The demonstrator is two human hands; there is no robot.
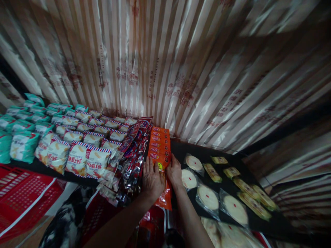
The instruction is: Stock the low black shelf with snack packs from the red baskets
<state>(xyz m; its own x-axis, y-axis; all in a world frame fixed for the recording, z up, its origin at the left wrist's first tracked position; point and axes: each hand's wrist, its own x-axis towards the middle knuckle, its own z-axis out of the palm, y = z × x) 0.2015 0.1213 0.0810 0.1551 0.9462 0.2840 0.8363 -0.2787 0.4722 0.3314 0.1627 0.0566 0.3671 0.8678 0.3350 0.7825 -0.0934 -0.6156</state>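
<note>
A row of overlapping orange snack packets (159, 143) lies on the black shelf, each showing a round pink-and-white logo. My left hand (152, 177) rests on the lower part of the row, fingers stretched out, beside a yellow round mark. Against the right edge of the same packets lies my right hand (175, 170), its fingers extended and its thumb partly hidden. Below my hands, the lowest orange packet reaches the shelf's front edge. Directly left of the row stand dark red and purple shiny packets (136, 148), tightly overlapped.
White snack bags (77, 156) and teal bags (24, 146) stand in rows at left. Right of my hands, round flat items in clear wrap (208, 197) and yellow-green packets (253, 205) lie on the black surface (178, 146). A red basket (23, 196) is below; striped sheeting (155, 69) rises behind.
</note>
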